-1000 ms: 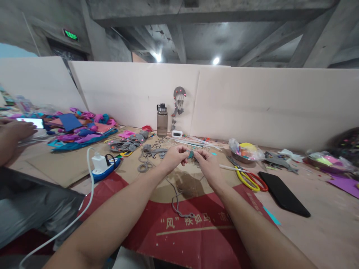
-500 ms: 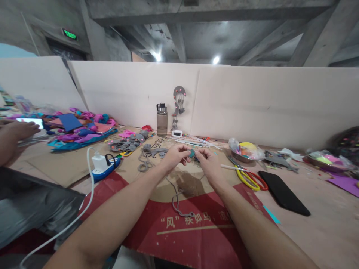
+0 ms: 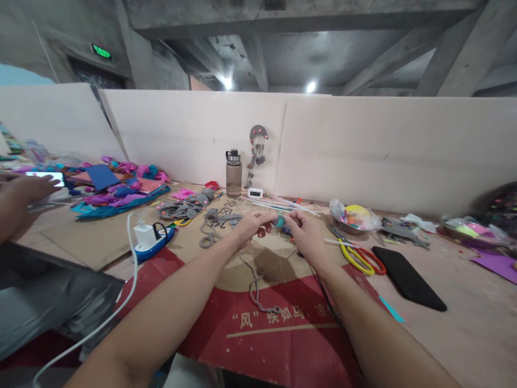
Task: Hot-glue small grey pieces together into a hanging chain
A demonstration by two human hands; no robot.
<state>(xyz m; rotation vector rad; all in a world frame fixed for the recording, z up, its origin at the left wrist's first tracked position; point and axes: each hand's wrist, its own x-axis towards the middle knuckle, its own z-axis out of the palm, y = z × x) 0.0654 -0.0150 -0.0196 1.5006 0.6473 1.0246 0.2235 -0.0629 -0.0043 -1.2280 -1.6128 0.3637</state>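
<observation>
A small teal piece (image 3: 280, 221), felt-like, is held up between my two hands above the cardboard. My right hand (image 3: 302, 231) pinches it between thumb and fingertips. From the other side, the fingertips of my left hand (image 3: 254, 227) close at its edge, the other fingers curled; the exact contact is too small to see. Grey yarn (image 3: 255, 285) trails over the cardboard sheet (image 3: 283, 345) below. Left of my hands lie a coil of grey yarn (image 3: 205, 241) and grey felt pieces (image 3: 230, 220). A small dark blue item (image 3: 287, 230) shows behind my right fingers.
Scissors (image 3: 355, 256) and a black phone (image 3: 409, 277) lie right, near a bowl (image 3: 353, 227) of bagged material. A bottle (image 3: 233, 175) and small clock (image 3: 254, 193) stand behind. Left are a power strip (image 3: 153, 245) with a white cable and another person's hand (image 3: 20, 199) at a lit phone.
My left fingers have loosened and shifted slightly around the teal piece, showing more of it. A dark line now shows along my right forearm. The other person's hand has moved slightly.
</observation>
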